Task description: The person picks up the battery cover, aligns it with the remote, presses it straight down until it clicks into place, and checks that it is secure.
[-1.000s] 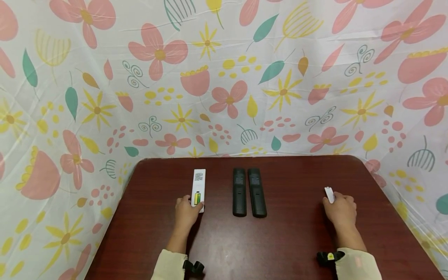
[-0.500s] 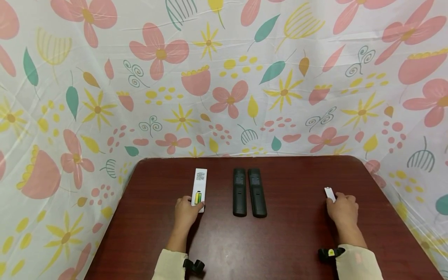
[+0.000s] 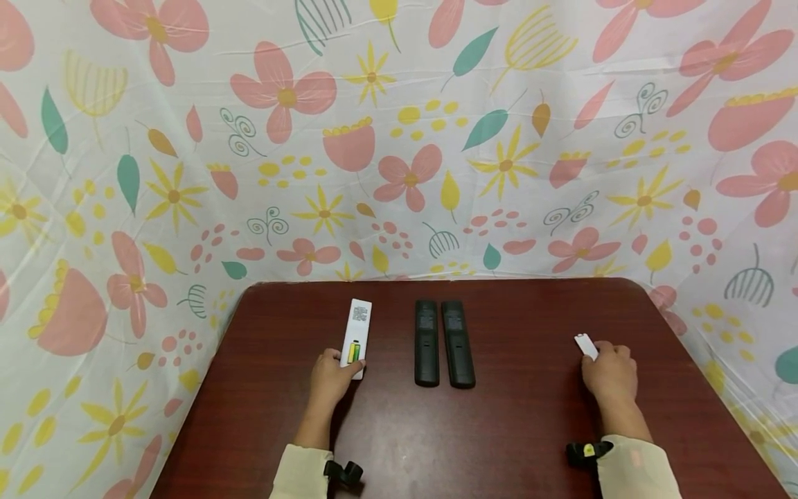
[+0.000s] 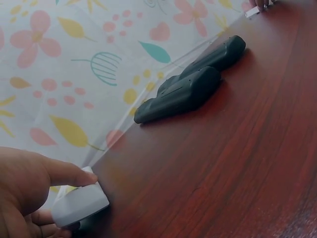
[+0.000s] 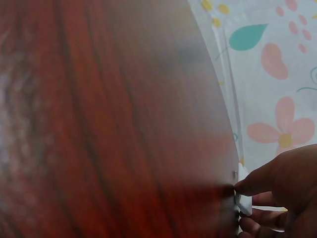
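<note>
My left hand (image 3: 330,380) grips the lower end of a white remote control (image 3: 359,320), thumb across its near end. The remote lies back side up, with printed text near its far end and its battery compartment uncovered, where yellow and green batteries (image 3: 354,351) show. In the left wrist view the thumb presses on the remote's edge (image 4: 81,203) and fingers curl beneath it. Off to the right, my right hand (image 3: 611,373) pinches a small white battery cover (image 3: 585,345) between thumb and fingers. The right wrist view shows the cover (image 5: 244,201) partly hidden by the fingers.
Two black remote controls (image 3: 427,343) lie side by side, back up, between the hands on the reddish-brown table (image 3: 499,436). A floral cloth (image 3: 411,229) hangs along the table's far edge and both sides. Black wrist straps (image 3: 589,452) sit at both sleeves.
The far end of the white remote has swung slightly to the right in my left hand. My right hand has shifted a little rightward, and the cover now tilts more to the left.
</note>
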### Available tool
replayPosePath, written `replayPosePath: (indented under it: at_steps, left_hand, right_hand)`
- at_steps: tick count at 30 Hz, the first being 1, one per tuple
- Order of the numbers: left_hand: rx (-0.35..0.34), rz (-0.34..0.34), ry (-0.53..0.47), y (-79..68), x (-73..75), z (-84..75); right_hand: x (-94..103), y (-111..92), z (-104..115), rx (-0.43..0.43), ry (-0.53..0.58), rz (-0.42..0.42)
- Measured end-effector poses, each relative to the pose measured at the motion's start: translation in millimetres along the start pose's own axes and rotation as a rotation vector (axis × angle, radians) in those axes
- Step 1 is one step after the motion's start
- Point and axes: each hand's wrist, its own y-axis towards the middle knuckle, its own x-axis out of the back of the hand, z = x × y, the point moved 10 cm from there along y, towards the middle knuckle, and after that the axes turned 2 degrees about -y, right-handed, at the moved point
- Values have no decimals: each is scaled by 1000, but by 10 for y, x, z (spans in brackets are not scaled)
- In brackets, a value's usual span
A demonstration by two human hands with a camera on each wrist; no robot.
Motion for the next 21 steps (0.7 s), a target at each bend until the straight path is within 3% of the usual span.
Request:
replayPosePath:
  at_steps: [10, 21]
  left_hand:
    - [10, -9, -58, 8, 4, 27]
    - [37, 38, -87, -18, 15, 19]
  right_hand:
    - [38, 7, -15, 18, 0, -43]
    - [48, 8, -8, -10, 33, -26]
